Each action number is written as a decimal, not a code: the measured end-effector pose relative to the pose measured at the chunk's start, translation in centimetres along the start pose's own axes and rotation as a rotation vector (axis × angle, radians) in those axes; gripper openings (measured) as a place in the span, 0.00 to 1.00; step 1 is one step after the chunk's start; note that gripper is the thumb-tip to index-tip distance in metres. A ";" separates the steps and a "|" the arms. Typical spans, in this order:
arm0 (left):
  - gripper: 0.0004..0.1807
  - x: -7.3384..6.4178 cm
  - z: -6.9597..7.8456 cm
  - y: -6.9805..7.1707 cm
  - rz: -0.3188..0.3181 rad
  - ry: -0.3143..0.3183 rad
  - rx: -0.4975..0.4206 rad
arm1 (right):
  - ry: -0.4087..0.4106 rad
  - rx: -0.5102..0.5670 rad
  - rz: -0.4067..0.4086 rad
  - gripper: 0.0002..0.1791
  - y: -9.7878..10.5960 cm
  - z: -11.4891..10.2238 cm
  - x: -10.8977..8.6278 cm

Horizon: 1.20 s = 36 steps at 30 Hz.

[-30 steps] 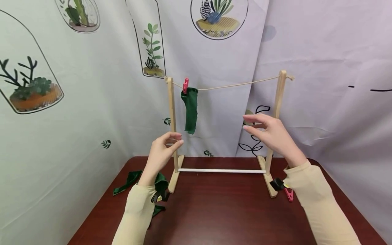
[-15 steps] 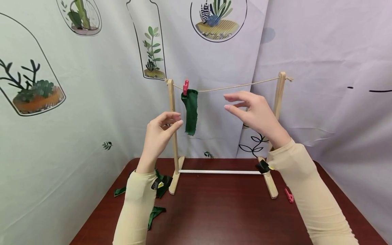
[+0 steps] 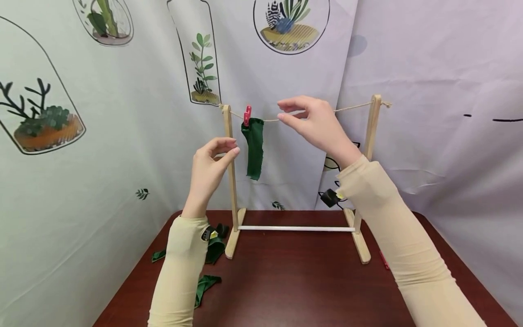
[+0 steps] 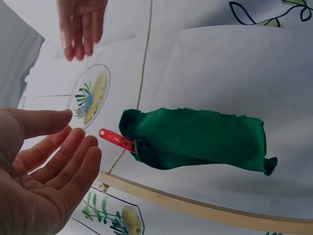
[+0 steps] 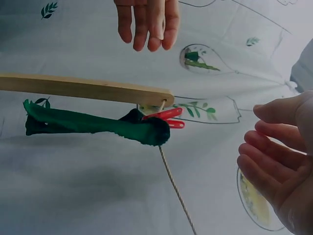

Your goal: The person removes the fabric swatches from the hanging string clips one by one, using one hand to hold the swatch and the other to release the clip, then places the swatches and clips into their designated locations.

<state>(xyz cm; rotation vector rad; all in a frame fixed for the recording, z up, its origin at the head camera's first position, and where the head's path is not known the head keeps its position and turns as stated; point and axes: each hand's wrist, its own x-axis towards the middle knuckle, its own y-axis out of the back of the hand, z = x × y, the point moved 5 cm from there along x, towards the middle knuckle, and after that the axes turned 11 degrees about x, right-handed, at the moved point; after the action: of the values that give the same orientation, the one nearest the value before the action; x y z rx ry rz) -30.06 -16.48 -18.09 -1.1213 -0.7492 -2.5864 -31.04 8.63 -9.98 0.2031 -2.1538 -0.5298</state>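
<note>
A strip of green cloth hangs near the left end of a thin rope, held there by a red clothespin. The rope runs between two wooden posts of a small stand. My left hand is raised by the left post, thumb and fingers apart with nothing between them. To the right of the cloth, my right hand is up at rope height, fingers loosely bent and holding nothing. In the right wrist view the clothespin shows its two red handles over the cloth.
More green cloth pieces lie on the dark red table at the left, partly behind the left sleeve. Another red clothespin is half hidden by the right sleeve. A white rod joins the stand's feet.
My right hand has moved up and left toward the clipped cloth. The left hand has risen beside the left post. The cloth and clothespin on the rope stay in place.
</note>
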 end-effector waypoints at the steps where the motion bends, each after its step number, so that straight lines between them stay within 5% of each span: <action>1: 0.15 0.2 -0.1 0.0 0.002 0.000 0.003 | -0.014 -0.008 -0.004 0.19 -0.2 -0.1 0.5; 18: 0.17 4.3 -0.7 -0.6 -0.042 0.034 0.108 | -0.203 -0.044 -0.088 0.24 -2.8 0.4 6.3; 36: 0.18 4.9 -2.4 -1.5 -0.079 0.118 0.148 | -0.340 -0.088 -0.214 0.31 -7.4 3.4 8.1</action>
<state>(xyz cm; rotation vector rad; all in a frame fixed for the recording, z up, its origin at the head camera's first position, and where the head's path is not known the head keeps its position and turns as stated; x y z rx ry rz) -35.50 -16.51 -16.48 -0.9059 -0.9562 -2.5846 -39.00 0.37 -9.09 0.3160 -2.4456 -0.8300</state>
